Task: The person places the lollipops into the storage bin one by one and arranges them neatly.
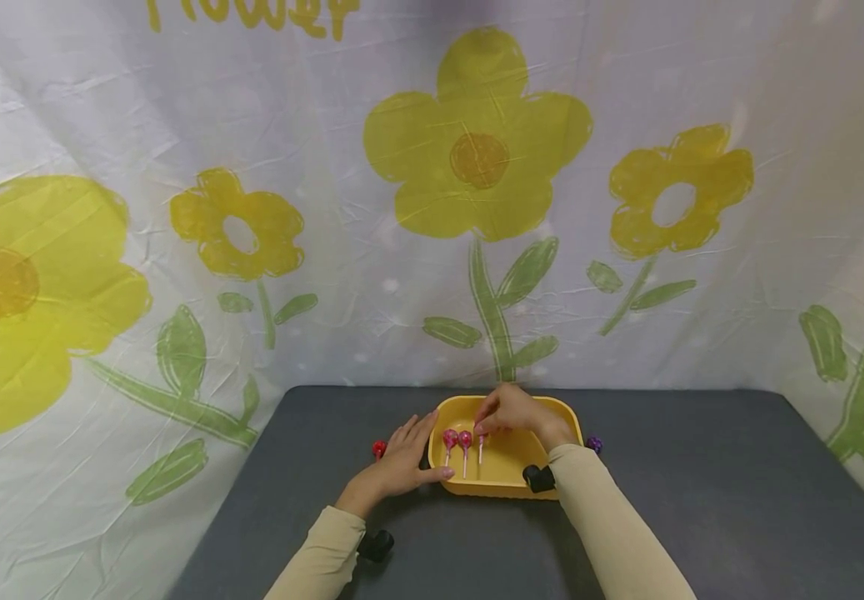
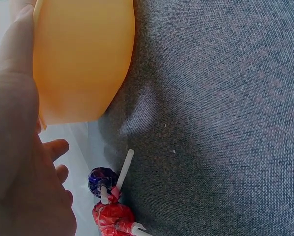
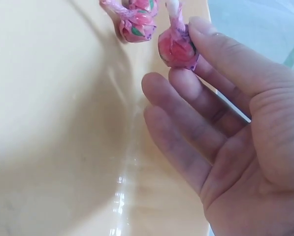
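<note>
A yellow tray (image 1: 510,458) stands on the dark table with two pink-wrapped lollipops (image 1: 465,439) lying side by side in its left part. My right hand (image 1: 516,413) reaches into it and pinches a third pink lollipop (image 3: 179,49) between thumb and fingers, beside the other two. Its stick points toward me in the head view. Along the tray's left edge rests my left hand (image 1: 396,467), thumb at the near corner and fingers extended. Just left of that hand lie a red lollipop (image 2: 112,217) and a dark purple one (image 2: 102,180).
Past the tray's right side sits a purple lollipop (image 1: 594,444), partly hidden by the right wrist. A grey cloth-covered table (image 1: 701,500) spreads around the tray. Behind it hangs a white curtain (image 1: 372,333) printed with yellow flowers.
</note>
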Available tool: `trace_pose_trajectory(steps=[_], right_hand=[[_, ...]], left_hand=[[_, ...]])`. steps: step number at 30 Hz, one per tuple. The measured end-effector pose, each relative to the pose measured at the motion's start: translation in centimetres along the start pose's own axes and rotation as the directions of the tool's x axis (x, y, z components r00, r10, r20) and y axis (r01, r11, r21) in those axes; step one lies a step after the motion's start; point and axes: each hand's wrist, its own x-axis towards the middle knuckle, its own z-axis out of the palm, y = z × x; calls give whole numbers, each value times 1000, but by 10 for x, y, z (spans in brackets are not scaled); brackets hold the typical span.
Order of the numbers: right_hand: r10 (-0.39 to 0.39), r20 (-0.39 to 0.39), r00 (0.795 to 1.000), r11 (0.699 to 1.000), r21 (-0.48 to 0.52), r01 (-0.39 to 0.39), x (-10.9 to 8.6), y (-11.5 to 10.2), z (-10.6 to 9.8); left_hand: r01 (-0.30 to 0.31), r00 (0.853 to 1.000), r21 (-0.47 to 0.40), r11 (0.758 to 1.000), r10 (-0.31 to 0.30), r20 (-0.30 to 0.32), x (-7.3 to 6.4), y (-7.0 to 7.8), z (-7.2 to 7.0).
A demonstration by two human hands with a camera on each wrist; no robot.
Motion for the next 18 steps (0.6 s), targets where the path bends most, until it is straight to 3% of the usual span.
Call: trace_pose_trajectory(steps=[18], right_hand=[[68,130,989,998,-14,-67,-1,7,2]], left_hand=[[10,1000,2,1000,-10,1,1,0,1]])
